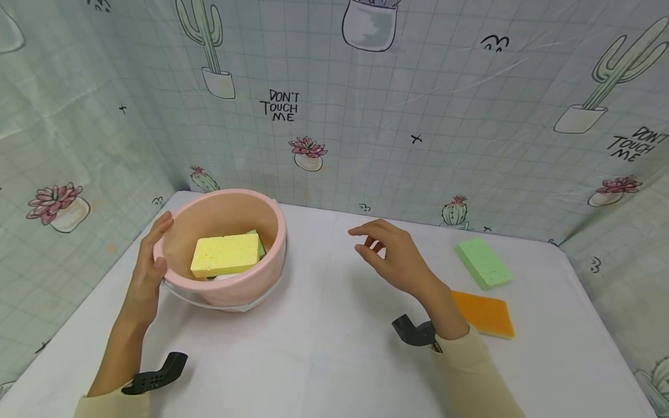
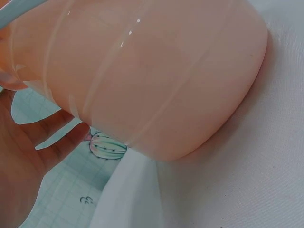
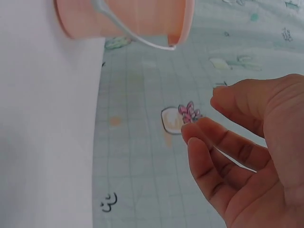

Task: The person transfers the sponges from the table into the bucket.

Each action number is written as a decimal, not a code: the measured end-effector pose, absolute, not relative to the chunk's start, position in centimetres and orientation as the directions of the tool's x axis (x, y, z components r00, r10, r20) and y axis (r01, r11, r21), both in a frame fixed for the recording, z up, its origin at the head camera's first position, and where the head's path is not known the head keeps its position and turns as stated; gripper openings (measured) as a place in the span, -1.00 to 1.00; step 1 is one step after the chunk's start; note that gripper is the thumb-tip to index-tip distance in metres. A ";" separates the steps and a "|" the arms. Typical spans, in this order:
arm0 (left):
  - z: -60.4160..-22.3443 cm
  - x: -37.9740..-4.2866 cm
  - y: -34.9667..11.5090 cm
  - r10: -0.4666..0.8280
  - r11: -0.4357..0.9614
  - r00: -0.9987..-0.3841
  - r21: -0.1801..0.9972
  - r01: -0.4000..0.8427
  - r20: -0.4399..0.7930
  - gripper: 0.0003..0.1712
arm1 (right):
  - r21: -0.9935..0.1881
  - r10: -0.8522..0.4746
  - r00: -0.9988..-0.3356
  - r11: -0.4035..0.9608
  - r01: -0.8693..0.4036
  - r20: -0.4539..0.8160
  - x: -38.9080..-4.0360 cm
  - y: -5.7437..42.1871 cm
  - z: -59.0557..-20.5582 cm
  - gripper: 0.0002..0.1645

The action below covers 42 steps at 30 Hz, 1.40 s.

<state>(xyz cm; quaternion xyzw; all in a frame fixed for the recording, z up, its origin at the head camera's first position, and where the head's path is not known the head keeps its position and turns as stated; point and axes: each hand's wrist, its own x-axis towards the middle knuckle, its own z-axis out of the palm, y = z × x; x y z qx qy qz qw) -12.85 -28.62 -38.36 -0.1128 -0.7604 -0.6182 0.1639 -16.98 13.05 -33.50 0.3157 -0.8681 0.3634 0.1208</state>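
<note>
A pink bucket (image 1: 269,277) stands on the white table at the left, its pale handle hanging down in front. Inside it a yellow sponge (image 1: 226,255) lies on top, with a bit of a green sponge (image 1: 262,247) behind; what lies underneath is mostly hidden. My left hand (image 1: 146,270) rests against the bucket's left side at the rim, fingers fairly straight along the outer wall in the left wrist view. Over the middle of the table, my right hand (image 1: 394,255) hovers with loosely bent fingers and nothing between them, apart from the bucket (image 3: 128,19).
To the right lie a light green sponge (image 1: 483,264) and an orange sponge (image 1: 486,314), the latter partly covered by my right forearm. A printed cactus curtain (image 1: 366,116) borders the table at the back and both sides.
</note>
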 end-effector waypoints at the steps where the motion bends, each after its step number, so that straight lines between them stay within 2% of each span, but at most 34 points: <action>1: -38.4 -12.9 -28.6 -0.030 0.211 -0.920 0.903 0.375 0.390 -0.30 | -0.552 -0.453 -0.774 0.543 -0.633 0.442 -17.0 13.4 -33.6 -0.67; 20: -38.3 -12.7 -28.7 -0.029 0.207 -0.911 0.894 0.396 0.411 -0.30 | -0.499 -0.336 -0.809 0.653 -0.569 0.483 -15.6 21.2 -34.9 -0.64; 25: -38.3 -12.8 -28.7 -0.030 0.203 -0.911 0.895 0.397 0.411 -0.30 | -0.485 -0.291 -0.845 0.715 -0.504 0.449 -14.7 23.4 -35.5 -0.62; 32: -38.4 -12.8 -28.6 -0.031 0.199 -0.914 0.899 0.391 0.405 -0.30 | -0.521 -0.176 -0.909 0.771 -0.366 0.377 -13.5 26.1 -36.6 -0.62; 42: -38.4 -12.8 -28.6 -0.032 0.210 -0.913 0.896 0.392 0.407 -0.30 | -0.537 -0.086 -0.933 0.797 -0.275 0.350 -12.7 28.6 -37.7 -0.56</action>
